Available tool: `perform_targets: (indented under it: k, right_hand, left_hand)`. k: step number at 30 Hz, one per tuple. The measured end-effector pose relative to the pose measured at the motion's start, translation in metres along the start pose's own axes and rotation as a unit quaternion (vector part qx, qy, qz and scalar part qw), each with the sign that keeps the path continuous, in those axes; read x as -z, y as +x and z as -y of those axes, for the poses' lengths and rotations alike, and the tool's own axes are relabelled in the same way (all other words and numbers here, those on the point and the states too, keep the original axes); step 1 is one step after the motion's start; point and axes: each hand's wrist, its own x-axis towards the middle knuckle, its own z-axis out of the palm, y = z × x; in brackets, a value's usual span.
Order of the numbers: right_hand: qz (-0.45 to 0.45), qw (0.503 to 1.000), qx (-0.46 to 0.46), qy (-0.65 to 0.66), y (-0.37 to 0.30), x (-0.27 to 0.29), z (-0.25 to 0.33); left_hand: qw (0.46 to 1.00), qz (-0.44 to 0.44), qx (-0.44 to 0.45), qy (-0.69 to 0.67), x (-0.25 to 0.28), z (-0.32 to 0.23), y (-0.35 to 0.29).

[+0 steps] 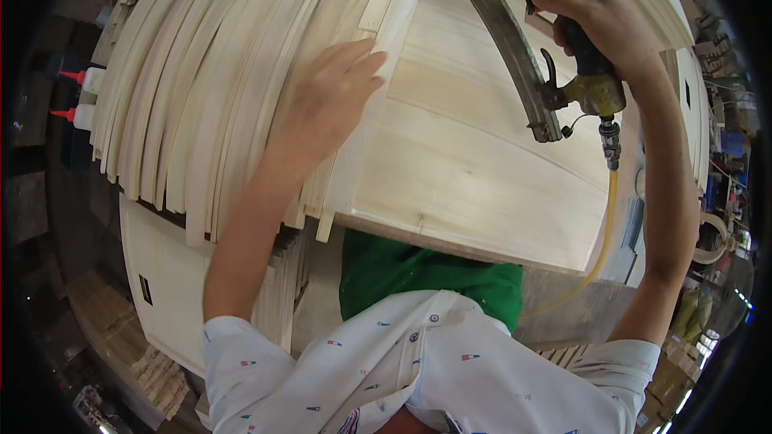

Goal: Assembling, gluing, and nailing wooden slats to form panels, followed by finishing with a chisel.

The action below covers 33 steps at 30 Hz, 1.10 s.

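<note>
My right hand is wrapped round the black grip of an air-powered nail gun, held above the right part of a pale wooden panel. The gun's long magazine slants over the wood, and a yellow air hose runs down from its handle. Over the panel's left side, my left hand has its fingers stretched out and a little blurred. Its fingertips are by a narrow wooden strip lying along that side; whether they touch it I cannot tell.
Many long wooden slats are piled at the left, beside two white bottles with red tips. A green cloth shows between my body and the panel's near edge. Another pale board with a dark slot stands at lower left.
</note>
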Motion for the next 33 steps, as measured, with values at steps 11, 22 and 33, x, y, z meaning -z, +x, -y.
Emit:
perform_targets:
  k: [11,22,33]
  right_hand:
    - [-0.03,0.999,-0.011,0.014,0.053,-0.007,0.005]
    - [-0.013,0.993,-0.043,0.105,0.108,-0.022,-0.002]
    - [-0.007,0.998,-0.053,0.041,0.091,-0.029,0.007]
  left_hand:
    - [0.964,0.029,0.265,0.023,0.011,-0.058,-0.05]
    - [0.963,-0.016,0.265,-0.054,0.002,-0.052,-0.055]
    - [0.965,-0.019,0.258,-0.049,0.0,-0.049,-0.057]
